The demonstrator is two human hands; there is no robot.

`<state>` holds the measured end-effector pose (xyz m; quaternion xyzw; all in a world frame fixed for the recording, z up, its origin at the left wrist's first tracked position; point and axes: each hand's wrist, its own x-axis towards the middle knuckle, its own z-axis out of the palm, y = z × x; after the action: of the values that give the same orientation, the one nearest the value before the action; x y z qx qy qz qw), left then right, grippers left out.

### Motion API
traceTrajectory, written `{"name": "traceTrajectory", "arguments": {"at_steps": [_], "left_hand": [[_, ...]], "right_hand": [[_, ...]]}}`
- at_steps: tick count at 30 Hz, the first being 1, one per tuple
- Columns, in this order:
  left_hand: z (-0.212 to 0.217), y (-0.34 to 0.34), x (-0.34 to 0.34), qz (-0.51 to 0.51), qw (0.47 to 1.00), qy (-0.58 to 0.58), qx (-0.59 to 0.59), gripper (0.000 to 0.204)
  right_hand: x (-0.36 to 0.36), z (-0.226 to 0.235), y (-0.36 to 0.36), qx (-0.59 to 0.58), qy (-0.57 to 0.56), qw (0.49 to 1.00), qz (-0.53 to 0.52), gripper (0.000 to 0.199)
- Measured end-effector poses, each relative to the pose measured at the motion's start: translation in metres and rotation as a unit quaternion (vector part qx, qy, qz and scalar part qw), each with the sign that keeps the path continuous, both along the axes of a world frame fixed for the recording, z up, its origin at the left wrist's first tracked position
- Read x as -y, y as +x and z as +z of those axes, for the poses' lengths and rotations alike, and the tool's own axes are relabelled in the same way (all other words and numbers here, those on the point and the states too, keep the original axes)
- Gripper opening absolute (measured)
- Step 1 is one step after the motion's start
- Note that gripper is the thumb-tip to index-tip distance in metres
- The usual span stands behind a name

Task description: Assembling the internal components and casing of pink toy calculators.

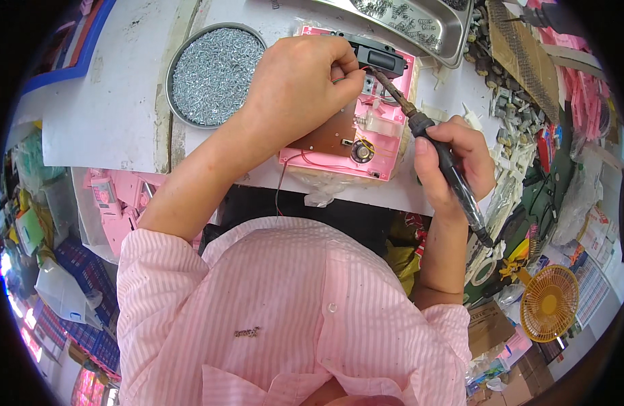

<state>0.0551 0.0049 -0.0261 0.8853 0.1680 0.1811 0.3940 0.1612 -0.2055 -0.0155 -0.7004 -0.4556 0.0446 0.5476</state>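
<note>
A pink plastic toy housing (391,167) lies open on the bench, with a brown circuit board (318,141), a small round speaker (362,151) and thin wires inside it. Across its far end sits a black plastic part (381,59). My left hand (291,78) is closed over the board in a pinch on a thin red wire, its fingertips partly hiding the spot. In my right hand (464,159) is a soldering iron (453,169), gripped by its black handle. The iron's darkened tip reaches the near side of the black part, close to my left fingertips.
A round metal tray (173,101) full of small screws stands left of the housing. At the back is a steel tray (454,51) with springs. Several small plastic parts and a cardboard piece (522,51) crowd the right side. A yellow fan (550,303) is at lower right.
</note>
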Motion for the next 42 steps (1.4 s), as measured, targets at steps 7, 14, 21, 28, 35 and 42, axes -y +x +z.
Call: {"name": "traceTrajectory", "arguments": {"at_steps": [7,14,21,28,35,42], "left_hand": [[-0.002,-0.001,0.0,0.006,1.0,0.003,0.011,0.017],[-0.001,0.0,0.001,0.011,1.0,0.001,0.01,0.017],[-0.002,0.0,0.001,0.013,1.0,-0.003,0.015,0.017],[-0.003,0.0,0.002,0.014,1.0,0.011,0.022,0.016],[-0.005,0.002,0.004,0.018,0.999,0.025,0.022,0.015],[-0.006,0.002,0.005,0.023,0.997,0.059,0.037,0.014]], "right_hand": [[0.002,0.008,0.01,0.021,-0.009,0.999,0.034,0.02],[-0.005,0.015,0.01,0.011,-0.079,0.996,0.033,0.019],[-0.009,0.011,0.014,0.037,-0.046,0.996,0.069,0.017],[-0.01,0.008,0.013,0.051,-0.041,0.997,0.046,0.021],[-0.009,0.006,0.016,0.046,-0.025,0.997,0.048,0.02],[-0.008,0.008,0.017,0.026,-0.035,0.998,0.042,0.02]]}}
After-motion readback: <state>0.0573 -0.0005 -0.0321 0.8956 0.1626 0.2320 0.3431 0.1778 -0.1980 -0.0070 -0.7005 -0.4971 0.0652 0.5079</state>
